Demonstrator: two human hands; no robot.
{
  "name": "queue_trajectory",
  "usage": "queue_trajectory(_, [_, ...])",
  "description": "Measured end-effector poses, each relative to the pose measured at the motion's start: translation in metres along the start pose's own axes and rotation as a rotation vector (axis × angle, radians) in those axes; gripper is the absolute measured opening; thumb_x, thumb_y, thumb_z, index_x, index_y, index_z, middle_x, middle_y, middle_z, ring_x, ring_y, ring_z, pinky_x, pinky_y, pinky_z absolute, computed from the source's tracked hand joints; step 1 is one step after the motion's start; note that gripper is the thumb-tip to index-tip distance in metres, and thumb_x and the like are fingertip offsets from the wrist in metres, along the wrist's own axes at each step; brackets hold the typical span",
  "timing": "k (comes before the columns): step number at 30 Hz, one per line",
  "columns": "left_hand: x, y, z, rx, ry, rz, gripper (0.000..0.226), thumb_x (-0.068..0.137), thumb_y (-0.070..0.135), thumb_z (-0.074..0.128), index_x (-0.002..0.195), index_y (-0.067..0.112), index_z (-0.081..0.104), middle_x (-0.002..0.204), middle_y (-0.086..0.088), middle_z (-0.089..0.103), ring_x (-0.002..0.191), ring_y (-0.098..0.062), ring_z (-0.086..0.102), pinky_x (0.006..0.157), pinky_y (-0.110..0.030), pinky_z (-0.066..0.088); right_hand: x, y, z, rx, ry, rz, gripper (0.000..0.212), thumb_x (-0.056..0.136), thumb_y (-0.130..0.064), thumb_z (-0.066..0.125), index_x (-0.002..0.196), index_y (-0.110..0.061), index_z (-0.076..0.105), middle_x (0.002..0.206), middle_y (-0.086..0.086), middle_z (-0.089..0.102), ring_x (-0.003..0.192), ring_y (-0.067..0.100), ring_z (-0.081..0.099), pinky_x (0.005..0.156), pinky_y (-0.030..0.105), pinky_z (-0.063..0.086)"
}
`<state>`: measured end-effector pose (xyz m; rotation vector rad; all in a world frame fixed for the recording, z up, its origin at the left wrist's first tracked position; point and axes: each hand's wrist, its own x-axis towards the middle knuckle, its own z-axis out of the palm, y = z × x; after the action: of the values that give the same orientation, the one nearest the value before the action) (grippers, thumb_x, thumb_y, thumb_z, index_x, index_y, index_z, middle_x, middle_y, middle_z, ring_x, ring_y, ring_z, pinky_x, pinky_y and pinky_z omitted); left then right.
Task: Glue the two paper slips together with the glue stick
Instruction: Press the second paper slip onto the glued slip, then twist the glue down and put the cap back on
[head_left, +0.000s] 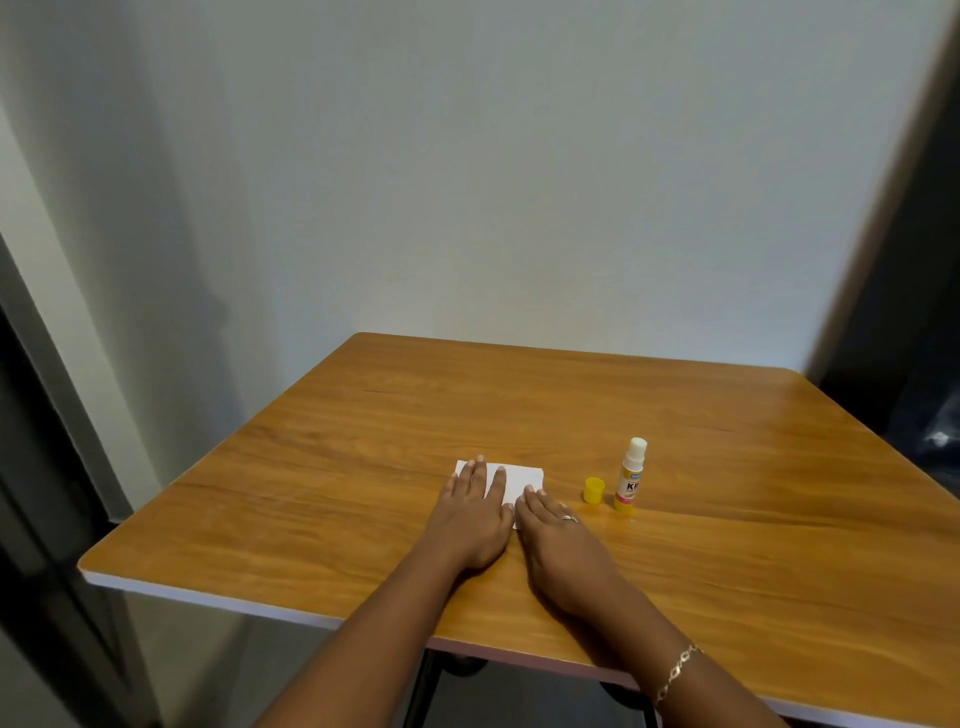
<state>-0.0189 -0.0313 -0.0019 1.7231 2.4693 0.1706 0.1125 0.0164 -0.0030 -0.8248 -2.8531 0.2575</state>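
White paper (519, 480) lies flat on the wooden table (727, 519); I cannot tell one slip from the other. My left hand (474, 512) rests palm down on its left part, fingers spread. My right hand (561, 545), with a ring, lies flat beside it, fingertips touching the paper's near right corner. The glue stick (631, 475) stands upright and uncapped to the right of the paper, its white glue tip exposed. Its yellow cap (594, 490) sits on the table just left of the stick. Neither hand touches the glue stick or cap.
The table stands against a pale wall (467, 182). Its near edge (260, 603) runs across the lower frame, with dark legs below. A dark opening is at the far right (914, 364).
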Motion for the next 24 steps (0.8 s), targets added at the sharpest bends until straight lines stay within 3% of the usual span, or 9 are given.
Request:
queue_trajectory(4, [0.001,0.0,0.001,0.005,0.012,-0.001,0.055,0.099,0.035,0.015,0.145,0.012,-0.004,0.156,-0.014,-0.009,0.144,-0.024,-0.009,0.117,-0.039,-0.003,-0.027,0.005,-0.013,0.055,-0.043,-0.073,0.05,0.096,-0.02,0.031,0.144,-0.015,0.018,0.157,0.004,0.015,0.145,0.015,0.011,0.116,0.026,0.01])
queue_trajectory(6, [0.001,-0.001,0.002,0.012,0.031,0.004,0.055,0.098,0.035,0.015,0.145,0.011,-0.003,0.156,-0.014,-0.007,0.144,-0.024,-0.007,0.117,-0.039,-0.002,-0.041,0.013,-0.023,0.182,-0.036,-0.072,0.042,0.095,-0.024,0.039,0.136,-0.017,0.038,0.151,0.0,0.033,0.139,0.011,0.027,0.112,0.023,0.02])
queue_trajectory(9, [-0.003,-0.001,0.005,-0.042,0.136,0.018,0.055,0.099,0.034,0.017,0.145,0.01,0.0,0.157,-0.013,-0.002,0.145,-0.023,-0.002,0.117,-0.037,0.001,-0.057,0.032,-0.038,0.476,0.216,0.13,0.016,0.087,-0.017,0.056,0.097,-0.019,0.069,0.105,-0.004,0.072,0.097,0.008,0.062,0.09,0.025,0.048])
queue_trajectory(11, [-0.007,0.001,0.006,-0.088,0.29,0.057,0.054,0.099,0.034,0.019,0.145,0.01,0.005,0.157,-0.011,0.005,0.144,-0.02,0.005,0.118,-0.034,0.002,-0.057,0.05,-0.043,0.616,0.487,0.315,0.015,0.081,-0.006,0.062,0.08,-0.018,0.069,0.086,-0.002,0.072,0.084,0.013,0.064,0.071,0.019,0.048])
queue_trajectory(13, [-0.011,0.003,0.005,-0.058,0.457,0.134,0.051,0.099,0.033,0.021,0.145,0.01,0.013,0.156,-0.009,0.016,0.143,-0.018,0.014,0.118,-0.032,0.005,-0.048,0.068,-0.044,0.712,0.629,0.458,0.016,0.076,0.001,0.066,0.083,-0.013,0.066,0.086,0.002,0.067,0.086,0.021,0.064,0.07,0.022,0.045])
queue_trajectory(16, [-0.017,0.009,0.004,-0.11,0.573,0.2,0.048,0.099,0.03,0.028,0.142,0.011,0.024,0.152,-0.007,0.028,0.14,-0.017,0.024,0.118,-0.031,0.009,-0.028,0.082,-0.043,0.842,0.506,0.488,0.044,0.072,0.001,0.072,0.113,-0.004,0.055,0.11,0.004,0.055,0.102,0.021,0.055,0.087,0.032,0.045])
queue_trajectory(18, [-0.018,0.015,0.004,-0.195,0.605,0.212,0.046,0.098,0.027,0.033,0.14,0.01,0.029,0.149,-0.008,0.034,0.139,-0.018,0.028,0.117,-0.028,0.008,-0.019,0.082,-0.039,0.935,0.421,0.419,0.053,0.072,0.001,0.072,0.12,-0.007,0.051,0.113,0.001,0.054,0.106,0.017,0.053,0.092,0.033,0.043])
queue_trajectory(22, [-0.018,0.025,0.005,-0.323,0.631,0.226,0.042,0.097,0.023,0.036,0.137,0.012,0.035,0.144,-0.006,0.042,0.137,-0.015,0.032,0.115,-0.022,0.007,-0.013,0.083,-0.035,0.834,0.498,0.403,0.021,0.077,0.0,0.066,0.093,-0.012,0.058,0.087,0.002,0.063,0.087,0.022,0.059,0.07,0.027,0.045])
queue_trajectory(24, [-0.019,0.029,0.006,-0.439,0.627,0.217,0.041,0.097,0.025,0.036,0.137,0.017,0.036,0.144,-0.002,0.042,0.138,-0.013,0.028,0.114,-0.022,0.01,-0.016,0.081,-0.036,0.821,0.598,0.387,0.014,0.08,0.0,0.062,0.09,-0.009,0.058,0.088,0.009,0.066,0.086,0.026,0.06,0.075,0.036,0.047])
